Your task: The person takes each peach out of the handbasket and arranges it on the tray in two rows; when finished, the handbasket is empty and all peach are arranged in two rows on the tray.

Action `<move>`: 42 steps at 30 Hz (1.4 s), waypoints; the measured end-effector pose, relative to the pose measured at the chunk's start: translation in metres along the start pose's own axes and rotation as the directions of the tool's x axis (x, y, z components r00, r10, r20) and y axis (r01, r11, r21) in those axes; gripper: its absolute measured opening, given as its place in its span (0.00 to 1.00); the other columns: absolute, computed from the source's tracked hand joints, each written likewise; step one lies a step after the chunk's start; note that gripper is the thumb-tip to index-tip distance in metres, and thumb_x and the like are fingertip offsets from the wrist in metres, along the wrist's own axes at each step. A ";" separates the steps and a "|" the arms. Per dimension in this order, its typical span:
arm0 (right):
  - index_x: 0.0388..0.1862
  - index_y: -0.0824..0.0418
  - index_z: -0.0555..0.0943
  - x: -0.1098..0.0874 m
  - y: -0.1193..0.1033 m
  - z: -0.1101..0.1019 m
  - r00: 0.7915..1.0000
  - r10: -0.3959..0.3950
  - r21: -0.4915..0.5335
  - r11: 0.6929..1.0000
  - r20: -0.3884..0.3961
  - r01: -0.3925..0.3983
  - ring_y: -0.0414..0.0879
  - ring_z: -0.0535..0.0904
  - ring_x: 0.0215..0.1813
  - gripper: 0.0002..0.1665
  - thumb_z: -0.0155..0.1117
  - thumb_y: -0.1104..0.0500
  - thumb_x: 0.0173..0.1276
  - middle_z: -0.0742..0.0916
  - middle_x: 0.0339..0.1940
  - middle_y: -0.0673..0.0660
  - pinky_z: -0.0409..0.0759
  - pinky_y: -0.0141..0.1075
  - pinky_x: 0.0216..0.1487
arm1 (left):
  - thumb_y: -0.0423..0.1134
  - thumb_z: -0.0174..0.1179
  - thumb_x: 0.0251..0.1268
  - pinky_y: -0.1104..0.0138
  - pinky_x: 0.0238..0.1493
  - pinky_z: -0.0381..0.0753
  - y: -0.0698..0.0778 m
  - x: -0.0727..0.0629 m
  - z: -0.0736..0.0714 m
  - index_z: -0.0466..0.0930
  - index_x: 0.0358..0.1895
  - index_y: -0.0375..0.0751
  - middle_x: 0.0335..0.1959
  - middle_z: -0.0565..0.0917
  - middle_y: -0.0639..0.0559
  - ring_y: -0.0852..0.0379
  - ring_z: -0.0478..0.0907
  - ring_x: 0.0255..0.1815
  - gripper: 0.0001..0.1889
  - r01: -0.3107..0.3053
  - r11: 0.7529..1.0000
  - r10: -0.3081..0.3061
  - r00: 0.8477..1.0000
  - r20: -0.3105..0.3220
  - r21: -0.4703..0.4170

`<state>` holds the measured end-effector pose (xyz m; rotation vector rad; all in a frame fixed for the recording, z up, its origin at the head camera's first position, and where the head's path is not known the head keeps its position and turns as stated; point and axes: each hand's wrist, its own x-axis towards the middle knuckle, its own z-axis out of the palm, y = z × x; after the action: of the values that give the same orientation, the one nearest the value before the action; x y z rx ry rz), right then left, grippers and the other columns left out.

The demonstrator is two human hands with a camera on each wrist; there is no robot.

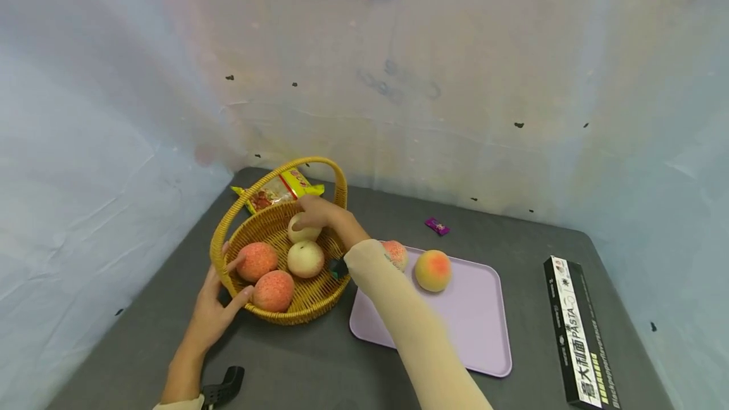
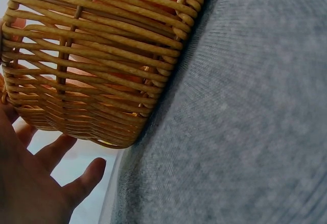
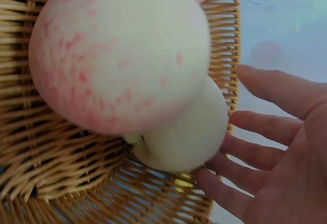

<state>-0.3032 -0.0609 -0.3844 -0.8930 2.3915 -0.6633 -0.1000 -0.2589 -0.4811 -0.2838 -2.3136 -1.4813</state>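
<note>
A yellow wicker basket (image 1: 302, 315) with a tall handle holds two reddish peaches (image 1: 274, 291) on the left and two pale peaches on the right. My left hand (image 1: 211, 315) rests against the basket's left side, thumb and fingers spread at the rim; the left wrist view shows its fingers extended beside the woven wall (image 2: 102, 81). Inside the basket's back right, my right hand (image 1: 319, 212) touches the rear pale peach (image 3: 184, 132) with extended fingertips. A nearer pale peach with pink speckles (image 3: 117, 55) partly covers that one in the right wrist view.
Right of the basket lies a lilac tray (image 1: 478, 334) with a yellow-orange peach (image 1: 433, 271) and a pink peach (image 1: 395, 254), partly behind my right sleeve. A yellow snack bag (image 1: 296, 182) is behind the basket. A purple wrapped candy (image 1: 437, 226) and black pasta box (image 1: 581, 334) lie farther right.
</note>
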 end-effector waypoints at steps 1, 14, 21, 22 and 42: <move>0.76 0.65 0.64 0.002 -0.001 0.003 1.000 0.008 -0.012 1.000 0.000 -0.008 0.53 0.67 0.73 0.36 0.62 0.57 0.74 0.71 0.74 0.61 0.69 0.41 0.66 | 0.21 0.63 0.61 0.31 0.65 0.48 0.000 0.000 0.000 0.65 0.72 0.30 0.82 0.45 0.48 0.39 0.42 0.79 0.34 -0.002 1.000 0.002 1.000 0.000 -0.007; 0.67 0.61 0.74 0.014 -0.005 0.017 0.999 0.028 -0.187 0.982 0.022 -0.023 0.47 0.75 0.59 0.30 0.69 0.61 0.67 0.77 0.62 0.57 0.76 0.36 0.49 | 0.22 0.63 0.61 0.30 0.65 0.46 0.001 -0.003 0.001 0.65 0.72 0.31 0.82 0.44 0.49 0.35 0.40 0.79 0.34 0.011 1.000 -0.011 1.000 0.003 -0.027; 0.66 0.59 0.73 0.013 -0.003 0.020 0.999 0.050 -0.170 0.984 0.020 -0.046 0.46 0.76 0.54 0.32 0.71 0.61 0.63 0.79 0.58 0.53 0.76 0.37 0.46 | 0.21 0.63 0.60 0.28 0.63 0.47 0.001 -0.003 0.002 0.66 0.72 0.30 0.82 0.45 0.47 0.36 0.41 0.79 0.34 0.002 1.000 -0.002 1.000 0.002 -0.024; 0.67 0.59 0.73 0.013 -0.002 0.020 0.998 0.052 -0.167 0.985 0.021 -0.048 0.46 0.76 0.55 0.33 0.71 0.61 0.64 0.79 0.59 0.54 0.76 0.37 0.46 | 0.21 0.63 0.61 0.29 0.63 0.47 0.001 -0.003 0.002 0.66 0.72 0.30 0.82 0.45 0.47 0.38 0.40 0.80 0.34 0.005 1.000 -0.005 1.000 0.003 -0.027; 0.69 0.63 0.72 0.010 0.008 0.016 0.997 0.023 -0.244 0.970 0.069 -0.005 0.51 0.75 0.63 0.36 0.70 0.55 0.64 0.79 0.64 0.58 0.75 0.38 0.57 | 0.21 0.63 0.61 0.32 0.66 0.47 0.000 -0.001 0.002 0.65 0.72 0.30 0.82 0.44 0.50 0.36 0.40 0.79 0.34 0.011 0.999 -0.010 1.000 0.022 -0.039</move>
<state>-0.3038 -0.0667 -0.4042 -0.9804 2.4469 -0.3286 -0.0991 -0.2574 -0.4825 -0.3009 -2.3087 -1.5372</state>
